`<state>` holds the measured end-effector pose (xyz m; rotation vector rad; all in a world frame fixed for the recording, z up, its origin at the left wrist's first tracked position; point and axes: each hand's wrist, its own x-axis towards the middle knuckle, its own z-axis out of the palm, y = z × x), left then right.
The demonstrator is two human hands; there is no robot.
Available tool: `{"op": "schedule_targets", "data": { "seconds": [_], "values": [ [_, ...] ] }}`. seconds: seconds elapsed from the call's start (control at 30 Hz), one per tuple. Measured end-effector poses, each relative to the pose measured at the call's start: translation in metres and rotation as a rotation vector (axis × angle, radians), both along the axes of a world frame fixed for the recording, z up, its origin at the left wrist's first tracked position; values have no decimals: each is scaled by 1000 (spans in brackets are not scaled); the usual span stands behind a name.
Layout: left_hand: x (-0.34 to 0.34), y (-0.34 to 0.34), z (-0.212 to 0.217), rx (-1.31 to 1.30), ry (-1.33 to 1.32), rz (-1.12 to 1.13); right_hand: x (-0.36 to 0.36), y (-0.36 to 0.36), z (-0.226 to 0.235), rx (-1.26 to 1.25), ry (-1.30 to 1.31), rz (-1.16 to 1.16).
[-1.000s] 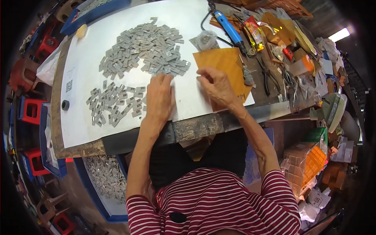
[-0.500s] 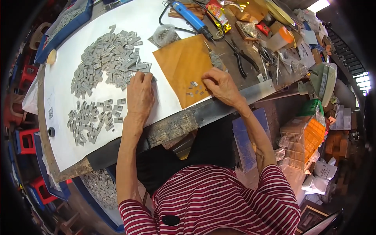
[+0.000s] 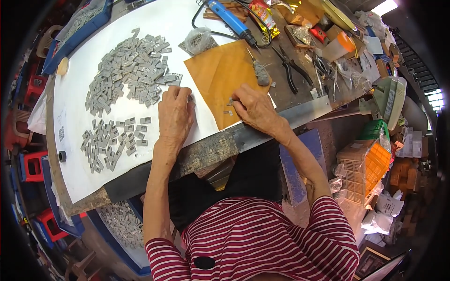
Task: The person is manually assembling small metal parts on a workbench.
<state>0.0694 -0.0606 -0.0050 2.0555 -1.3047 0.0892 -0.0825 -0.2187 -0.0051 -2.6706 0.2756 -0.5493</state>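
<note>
Left hand point(image 3: 176, 114) flat, palm down, fingers together; right hand point(image 3: 253, 107) curled, fingertips pinching

A: Setting: small workshop, hand assembly; worn worktop point(image 3: 262, 136) under a white sheet point(image 3: 75, 168); heaps of small grey metal parts point(image 3: 126, 79) sorted on it.

B: Agreed; pliers point(image 3: 290, 70), a blue-handled soldering iron point(image 3: 229, 16) with cable, clutter along the far edge; blue tray of the same parts point(image 3: 122, 225) below; stacked crates point(image 3: 370, 164) and red stools point(image 3: 33, 164) around.
</note>
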Motion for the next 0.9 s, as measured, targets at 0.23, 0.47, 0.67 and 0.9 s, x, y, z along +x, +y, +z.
{"op": "schedule_targets", "data": {
  "seconds": [0.23,0.47,0.67,0.9],
  "values": [
    [-1,5,0,57,50,-8,0,-5,-3,72,-29,58],
    [-12,11,4,-6,102,-46,-1,-2,1,105,-8,16],
    [-14,11,4,-58,115,18,3,-1,-4,-28,-22,37],
    [-10,19,2,-89,57,91,5,-4,-5,107,-25,32]
  ]
}}
